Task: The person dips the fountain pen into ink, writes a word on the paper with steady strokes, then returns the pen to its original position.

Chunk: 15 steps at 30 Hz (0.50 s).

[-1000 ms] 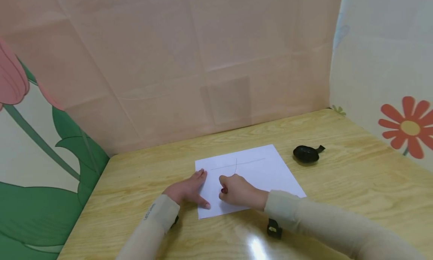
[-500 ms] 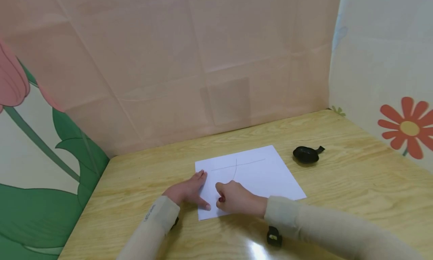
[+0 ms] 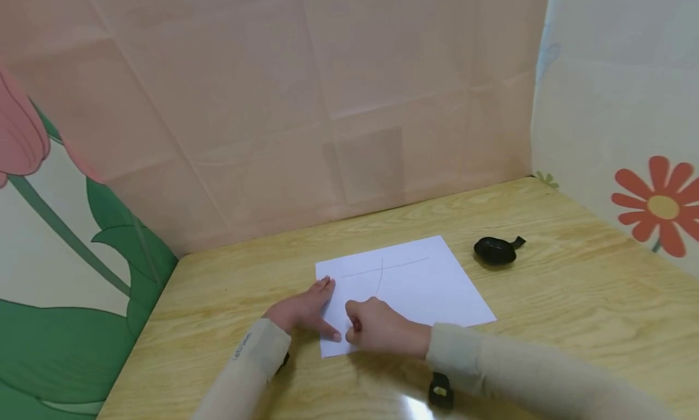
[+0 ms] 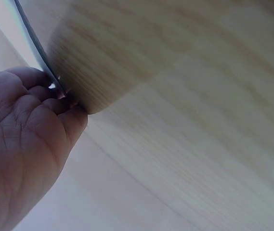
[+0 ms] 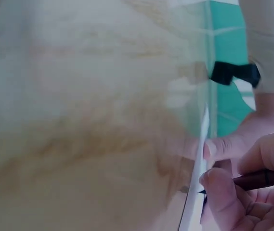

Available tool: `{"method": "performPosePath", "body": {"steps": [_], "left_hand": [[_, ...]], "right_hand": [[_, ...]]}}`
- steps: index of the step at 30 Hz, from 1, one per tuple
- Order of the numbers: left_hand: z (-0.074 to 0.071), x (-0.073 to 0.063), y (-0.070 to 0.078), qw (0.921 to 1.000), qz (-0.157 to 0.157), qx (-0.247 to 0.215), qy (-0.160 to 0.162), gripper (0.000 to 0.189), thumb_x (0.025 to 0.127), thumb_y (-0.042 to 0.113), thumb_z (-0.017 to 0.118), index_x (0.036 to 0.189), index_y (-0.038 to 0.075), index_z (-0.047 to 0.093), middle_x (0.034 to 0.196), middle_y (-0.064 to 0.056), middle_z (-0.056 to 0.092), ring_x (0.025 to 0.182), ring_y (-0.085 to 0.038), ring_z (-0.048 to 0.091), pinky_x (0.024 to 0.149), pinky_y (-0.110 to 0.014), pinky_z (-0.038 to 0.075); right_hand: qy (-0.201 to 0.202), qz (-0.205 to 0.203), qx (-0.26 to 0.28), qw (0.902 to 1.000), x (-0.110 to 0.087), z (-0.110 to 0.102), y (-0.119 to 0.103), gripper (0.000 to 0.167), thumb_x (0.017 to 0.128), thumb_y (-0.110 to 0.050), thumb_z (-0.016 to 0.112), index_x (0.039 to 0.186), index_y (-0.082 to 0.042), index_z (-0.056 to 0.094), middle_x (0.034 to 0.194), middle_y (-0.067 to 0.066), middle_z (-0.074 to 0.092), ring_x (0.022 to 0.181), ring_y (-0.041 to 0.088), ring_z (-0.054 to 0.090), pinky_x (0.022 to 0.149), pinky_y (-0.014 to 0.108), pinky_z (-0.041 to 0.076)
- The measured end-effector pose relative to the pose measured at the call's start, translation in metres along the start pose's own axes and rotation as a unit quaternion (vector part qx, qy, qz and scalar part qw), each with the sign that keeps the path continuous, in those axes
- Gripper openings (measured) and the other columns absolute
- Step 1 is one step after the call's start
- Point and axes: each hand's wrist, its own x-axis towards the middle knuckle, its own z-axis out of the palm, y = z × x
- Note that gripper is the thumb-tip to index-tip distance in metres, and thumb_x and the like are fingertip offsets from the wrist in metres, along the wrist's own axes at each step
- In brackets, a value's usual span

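Observation:
A white sheet of paper lies on the wooden table, bearing a long thin line crossed by a curved one. My left hand rests on its left edge, fingers and thumb spread. In the left wrist view that hand shows its palm side, with the fingertips at the paper's edge. With my right hand I grip a dark red pencil low over the paper. Its dark tip points at the sheet in the right wrist view; from the head, the hand hides most of the pencil and the curve's lower end.
To the right of the paper sits a shiny black oval object with a short flat tail. Black wrist mounts hang below the sleeves. A plain pink backdrop rises behind the table, with flower-printed sheets at both sides.
My right hand has slid down and slightly left over the paper with the pencil, and more of the curved line shows above it. The left hand has stayed in place.

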Motion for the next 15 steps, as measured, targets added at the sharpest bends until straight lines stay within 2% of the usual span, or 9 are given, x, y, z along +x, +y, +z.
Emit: {"method": "performPosePath", "body": {"steps": [3,5,7,9,10,11,13,15], "left_hand": [[-0.001,-0.001,0.001,1.0000,0.000,-0.006,-0.002,0.111,0.070,0.047,0.077,0.148,0.001,0.012,0.155,-0.015,0.005,0.143,-0.027,0.004,0.114,-0.041,0.013],[-0.001,-0.002,0.002,1.0000,0.002,-0.006,0.001,0.111,0.070,0.046,0.077,0.148,0.001,0.012,0.155,-0.016,0.005,0.143,-0.028,0.004,0.114,-0.042,0.013],[-0.001,-0.002,0.002,1.0000,0.003,-0.002,0.004,0.111,0.070,0.046,0.077,0.148,0.001,0.013,0.155,-0.015,0.005,0.143,-0.028,0.005,0.114,-0.041,0.013],[-0.002,-0.002,0.002,1.0000,-0.001,0.003,0.004,0.111,0.070,0.047,0.077,0.148,0.002,0.013,0.155,-0.014,0.006,0.143,-0.027,0.005,0.114,-0.041,0.014],[-0.002,-0.002,0.002,1.0000,-0.004,0.003,0.003,0.111,0.070,0.048,0.077,0.148,0.002,0.013,0.156,-0.014,0.006,0.143,-0.026,0.005,0.114,-0.041,0.014],[-0.002,-0.002,0.002,1.0000,-0.008,0.003,0.000,0.111,0.070,0.049,0.076,0.148,0.004,0.012,0.156,-0.012,0.005,0.143,-0.025,0.005,0.114,-0.040,0.013],[-0.002,-0.002,0.002,0.9999,-0.011,0.001,-0.002,0.111,0.070,0.049,0.076,0.149,0.004,0.011,0.156,-0.012,0.005,0.143,-0.024,0.004,0.114,-0.040,0.013],[-0.002,-0.002,0.002,0.9999,-0.010,-0.002,-0.003,0.112,0.070,0.049,0.076,0.149,0.005,0.011,0.156,-0.011,0.004,0.143,-0.024,0.004,0.114,-0.040,0.013]], "right_hand": [[0.059,-0.026,0.028,0.9975,0.000,-0.005,0.008,0.018,0.070,-0.005,0.057,0.066,-0.012,0.041,0.051,-0.014,0.031,0.048,-0.002,0.031,0.044,0.014,0.028],[0.096,-0.039,0.041,0.9938,0.002,-0.011,0.015,0.014,0.070,-0.005,0.057,0.068,-0.011,0.045,0.051,-0.014,0.036,0.049,-0.004,0.034,0.046,0.014,0.030],[0.107,-0.019,0.085,0.9904,0.005,-0.017,0.024,0.011,0.074,-0.005,0.057,0.072,-0.009,0.048,0.051,-0.011,0.044,0.049,-0.004,0.040,0.046,0.016,0.036],[0.105,0.024,0.140,0.9843,0.009,-0.023,0.034,0.008,0.078,-0.005,0.057,0.077,-0.008,0.051,0.055,-0.006,0.053,0.049,0.000,0.047,0.047,0.019,0.041],[0.103,0.052,0.172,0.9784,0.011,-0.026,0.040,0.007,0.079,-0.006,0.058,0.078,-0.007,0.052,0.057,-0.002,0.057,0.050,0.002,0.050,0.047,0.021,0.043],[0.101,0.083,0.212,0.9685,0.014,-0.028,0.045,0.007,0.080,-0.006,0.059,0.079,-0.006,0.053,0.059,0.001,0.059,0.051,0.005,0.053,0.047,0.022,0.045],[0.106,0.146,0.279,0.9431,0.018,-0.032,0.055,0.008,0.081,-0.006,0.061,0.080,-0.003,0.054,0.059,0.003,0.059,0.052,0.009,0.054,0.049,0.023,0.047],[0.122,0.196,0.320,0.9189,0.022,-0.036,0.066,0.009,0.082,-0.007,0.063,0.081,-0.001,0.056,0.061,0.003,0.058,0.055,0.010,0.054,0.052,0.023,0.048]]}}
